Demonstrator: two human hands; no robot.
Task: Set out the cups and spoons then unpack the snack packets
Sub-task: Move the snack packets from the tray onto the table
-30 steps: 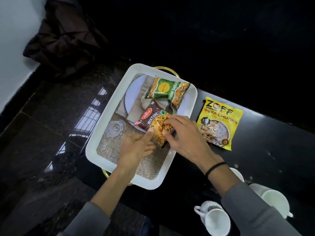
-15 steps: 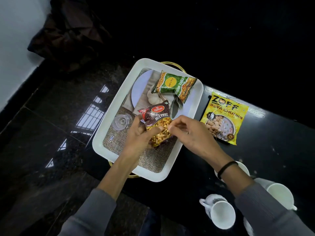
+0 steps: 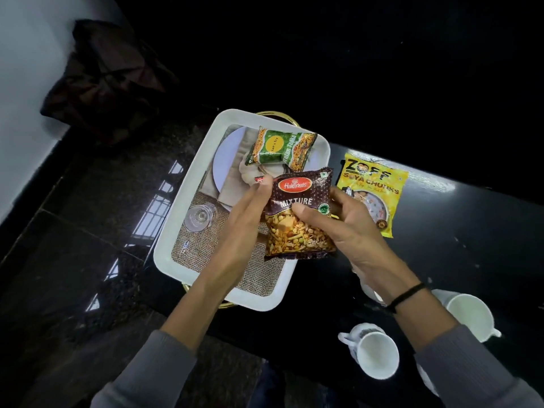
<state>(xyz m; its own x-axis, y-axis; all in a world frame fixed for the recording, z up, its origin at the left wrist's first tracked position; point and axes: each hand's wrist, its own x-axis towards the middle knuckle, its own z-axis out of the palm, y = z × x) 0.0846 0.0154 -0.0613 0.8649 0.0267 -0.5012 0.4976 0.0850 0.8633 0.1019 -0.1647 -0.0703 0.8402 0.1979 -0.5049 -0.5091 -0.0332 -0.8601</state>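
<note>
**Second packet lifted, one still in the tray**

Head view: Both hands held the brown mixture packet (image 3: 300, 213) up over the near right part of the white tray (image 3: 188, 201). The right hand (image 3: 347, 228) was closed on the packet's right edge, its thumb pressed across the printed front and its fingers hidden behind. The left hand (image 3: 244, 222) was only loosely curled, its fingertips touching the packet's upper left corner; how firmly it gripped could not be told.

The unpacking looked about midway. The yellow packet (image 3: 372, 192) already lay flat on the black table (image 3: 471, 231), just beyond the right hand. The green packet (image 3: 281, 150) was still in the tray, just beyond the fingertips of both hands, lying on a pale folded cloth (image 3: 232, 187) and a round plate (image 3: 228, 148). A small clear glass (image 3: 198, 217) stood in the tray to the left of the left hand.

As for the cups, two white cups were out on the table near the right forearm: one cup (image 3: 372, 353) on its inner side, another cup (image 3: 471, 315) on its outer side. A further white rim showed under the right wrist, too hidden to name. No spoons could be seen anywhere, so that part could not be judged.

The table beside the yellow packet looked free for the mixture packet. A dark bundle (image 3: 103, 81) lay far beyond the left hand, clear of the work.
</note>
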